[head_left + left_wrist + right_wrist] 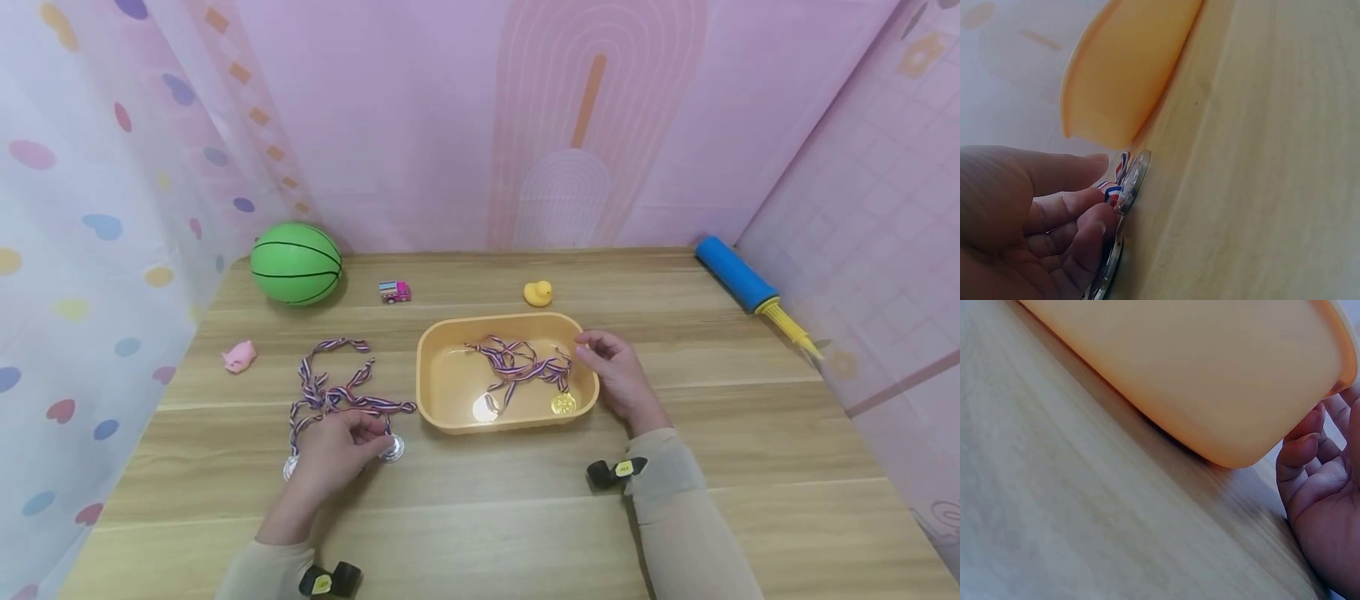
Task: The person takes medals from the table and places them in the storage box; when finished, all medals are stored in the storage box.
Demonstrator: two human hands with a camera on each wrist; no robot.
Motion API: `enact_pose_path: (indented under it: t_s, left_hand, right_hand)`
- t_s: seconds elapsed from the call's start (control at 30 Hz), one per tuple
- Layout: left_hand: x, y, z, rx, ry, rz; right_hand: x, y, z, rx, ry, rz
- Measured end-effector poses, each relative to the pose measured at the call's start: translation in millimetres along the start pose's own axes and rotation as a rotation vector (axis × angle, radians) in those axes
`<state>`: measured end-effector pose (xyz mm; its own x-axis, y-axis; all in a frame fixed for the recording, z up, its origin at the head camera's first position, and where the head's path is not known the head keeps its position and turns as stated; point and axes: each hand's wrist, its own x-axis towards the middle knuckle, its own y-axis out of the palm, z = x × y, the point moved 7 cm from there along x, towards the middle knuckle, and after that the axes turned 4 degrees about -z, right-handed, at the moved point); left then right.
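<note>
My left hand [337,450] reaches over a silver medal [393,449] on the table, its thumb and fingers apart beside the striped ribbon [1110,190]. Partly behind that hand lies a second silver medal [290,467]. Red, white and blue ribbons [330,392] spread in a tangle beyond it. My right hand [622,379] holds the right rim of a yellow-orange plastic basin [431,358], with fingers curled under the lip. Inside the basin are a gold medal [563,404], a pale shiny disc [486,408] and tangled striped ribbons [517,362].
Behind the basin sit a yellow rubber duck [537,293] and a small pink toy truck [394,292]. A green ball [296,263] stands at the back left, with a pink toy pig [239,357] nearer. A blue hand pump [738,275] lies at the right edge.
</note>
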<state>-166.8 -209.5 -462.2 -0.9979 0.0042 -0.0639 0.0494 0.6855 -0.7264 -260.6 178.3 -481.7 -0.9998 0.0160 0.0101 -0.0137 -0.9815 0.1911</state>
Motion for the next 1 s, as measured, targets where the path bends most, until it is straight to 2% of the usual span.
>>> enact_pose_path:
  t_s: [0.23, 0.4, 1.0]
  left_hand:
    - [0.9, 4.3, 3.8, 0.027, -0.008, 0.020]
    - [1.3, 7.0, 2.8, 0.050, -0.004, 0.026]
    - [-1.2, 9.0, -0.9, 0.110, -0.025, 0.026]
  right_hand:
    - [-1.5, 2, 2, -0.007, 0.001, 0.002]
    - [-2.0, 1, 2, -0.012, 0.020, -0.005]
    - [-1.9, 0, 2, -0.017, 0.014, -0.014]
